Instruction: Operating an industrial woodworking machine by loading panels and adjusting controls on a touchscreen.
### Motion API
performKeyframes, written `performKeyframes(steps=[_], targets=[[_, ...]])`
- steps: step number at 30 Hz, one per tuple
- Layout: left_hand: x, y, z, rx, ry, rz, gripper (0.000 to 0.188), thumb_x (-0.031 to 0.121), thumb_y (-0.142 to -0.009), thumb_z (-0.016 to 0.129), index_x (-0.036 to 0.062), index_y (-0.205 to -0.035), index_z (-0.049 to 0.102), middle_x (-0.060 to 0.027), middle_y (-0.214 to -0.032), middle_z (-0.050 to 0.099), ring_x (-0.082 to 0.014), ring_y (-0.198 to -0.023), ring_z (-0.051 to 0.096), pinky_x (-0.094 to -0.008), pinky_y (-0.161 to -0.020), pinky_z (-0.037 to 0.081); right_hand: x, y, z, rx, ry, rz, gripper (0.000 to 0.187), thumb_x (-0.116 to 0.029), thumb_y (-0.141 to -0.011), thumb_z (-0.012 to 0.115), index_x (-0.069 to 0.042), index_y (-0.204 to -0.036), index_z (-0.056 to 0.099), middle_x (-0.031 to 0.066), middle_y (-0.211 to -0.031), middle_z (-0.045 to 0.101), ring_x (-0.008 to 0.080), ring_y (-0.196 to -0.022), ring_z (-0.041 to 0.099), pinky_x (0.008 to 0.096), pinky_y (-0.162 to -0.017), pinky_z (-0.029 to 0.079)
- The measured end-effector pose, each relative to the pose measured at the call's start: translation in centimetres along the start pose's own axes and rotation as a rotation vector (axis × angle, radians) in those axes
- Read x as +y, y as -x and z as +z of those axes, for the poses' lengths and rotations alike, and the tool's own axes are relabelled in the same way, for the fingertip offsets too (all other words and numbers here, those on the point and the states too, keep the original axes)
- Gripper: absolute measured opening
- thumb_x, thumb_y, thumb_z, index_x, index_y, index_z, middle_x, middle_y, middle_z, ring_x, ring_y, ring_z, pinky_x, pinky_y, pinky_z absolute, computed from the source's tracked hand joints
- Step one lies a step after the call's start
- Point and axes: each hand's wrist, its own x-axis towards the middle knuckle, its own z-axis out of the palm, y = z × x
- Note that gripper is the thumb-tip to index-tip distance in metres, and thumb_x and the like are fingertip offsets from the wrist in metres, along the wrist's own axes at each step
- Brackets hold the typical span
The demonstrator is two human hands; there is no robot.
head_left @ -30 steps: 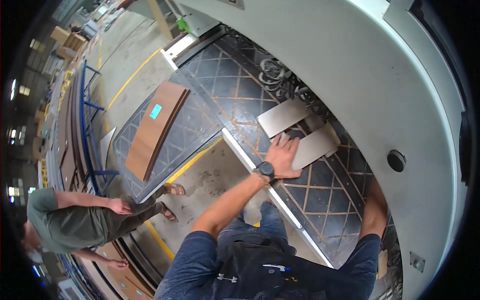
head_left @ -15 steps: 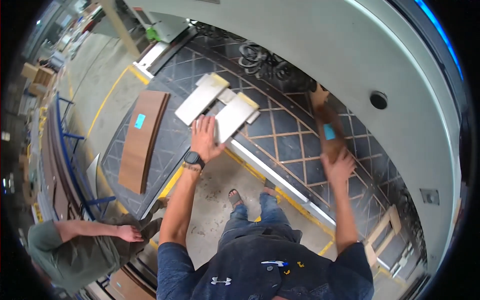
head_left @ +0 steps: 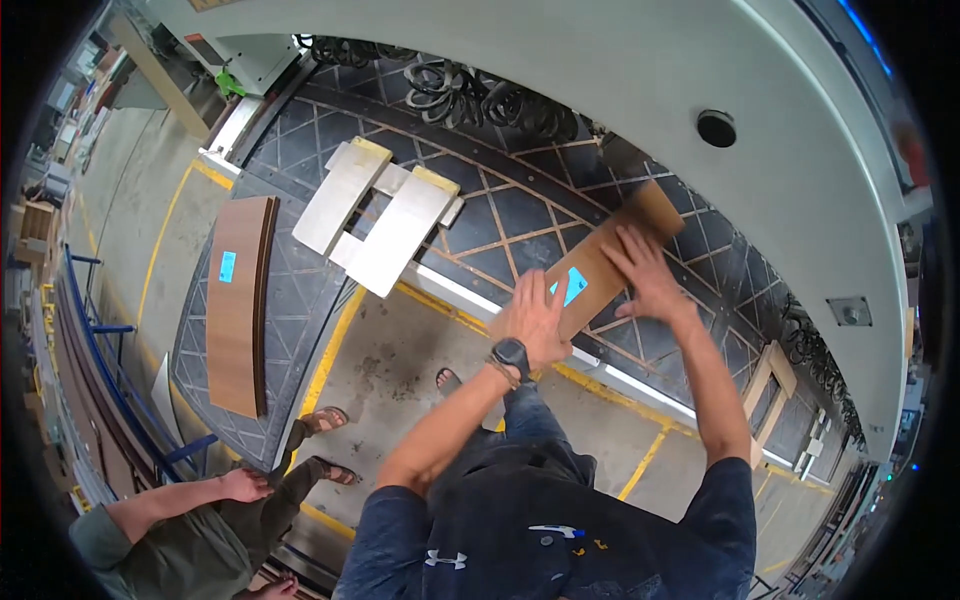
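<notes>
A brown wood-grain board (head_left: 607,265) with a blue label lies slantwise over the dark machine bed, its far end blurred by motion. My left hand (head_left: 537,320) grips its near end, fingers over the top face and thumb at the edge. On the board's upper face, by its right long edge, my right hand (head_left: 652,275) rests with straight, spread fingers. To the left, a white slatted piece with two wide pale panels (head_left: 400,235) and yellow-tipped ends sits on the bed, apart from my hands. A stack of brown boards (head_left: 238,310), also blue-labelled, lies farther left.
A large grey machine housing (head_left: 590,60) arches over the bed (head_left: 500,235), with black coiled hoses (head_left: 450,95) beneath it. A co-worker's arm (head_left: 185,500) shows at lower left, beside a blue rack (head_left: 125,400). A pale wooden frame (head_left: 768,390) lies at right.
My left hand has left the white piece and moved right onto the brown board. The board has come nearer and turned slantwise. My right hand has shifted up along its right edge.
</notes>
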Motion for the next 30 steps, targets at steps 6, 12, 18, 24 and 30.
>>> performKeyframes(steps=[6,12,18,24,30], targets=[[-6.4,-10.8,-4.2,-0.009,-0.15,0.275,0.083,0.017,-0.061,0.076,0.0056,-0.139,0.05,-0.0191,-0.13,0.056,-0.0359,-0.125,0.05,-0.0533,-0.117,0.029,7.6,-3.3,1.2,-0.06,-0.15,-0.053,0.114,-0.03,-0.05,0.095,-0.009,-0.15,0.043,0.0206,-0.153,0.041,0.0403,-0.142,0.038,0.0486,-0.12,0.028],[-3.9,-8.9,-2.4,0.326,0.219,0.068,0.066,0.012,-0.07,0.076,0.0028,-0.132,0.055,-0.0176,-0.127,0.057,-0.0403,-0.13,0.046,-0.0552,-0.115,0.032,8.4,-9.5,1.5,0.094,-0.17,0.314,0.103,-0.035,-0.06,0.093,-0.005,-0.147,0.047,0.02,-0.152,0.043,0.0365,-0.142,0.039,0.042,-0.117,0.033],[-4.6,1.0,-2.3,0.3,0.34,-0.006,0.054,0.005,-0.07,0.079,0.0019,-0.122,0.064,-0.0158,-0.127,0.06,-0.0389,-0.126,0.053,-0.0549,-0.11,0.039,8.6,-15.1,-0.9,-0.002,-0.1,0.52,0.071,-0.041,-0.074,0.086,-0.001,-0.127,0.062,0.0201,-0.124,0.066,0.0377,-0.116,0.063,0.0452,-0.093,0.05],[-5.3,6.8,-4.5,0.334,0.346,-0.26,0.045,0.002,-0.07,0.08,0.0002,-0.114,0.068,-0.0156,-0.117,0.065,-0.0386,-0.12,0.057,-0.0532,-0.106,0.043,21.3,-13.8,4.8,0.044,-0.418,0.351,0.053,-0.032,-0.079,0.079,-0.002,-0.122,0.066,0.0214,-0.124,0.065,0.0395,-0.117,0.06,0.0441,-0.096,0.048],[-5.5,8.3,-4.1,0.314,0.37,-0.327,0.043,0.0,-0.071,0.079,-0.0011,-0.113,0.067,-0.0172,-0.114,0.065,-0.0387,-0.115,0.06,-0.0513,-0.104,0.046,27.0,-17.0,5.9,-0.083,0.534,0.284,0.049,-0.028,-0.097,0.06,-0.004,-0.139,0.055,0.0171,-0.145,0.052,0.03,-0.134,0.047,0.0423,-0.115,0.035]])
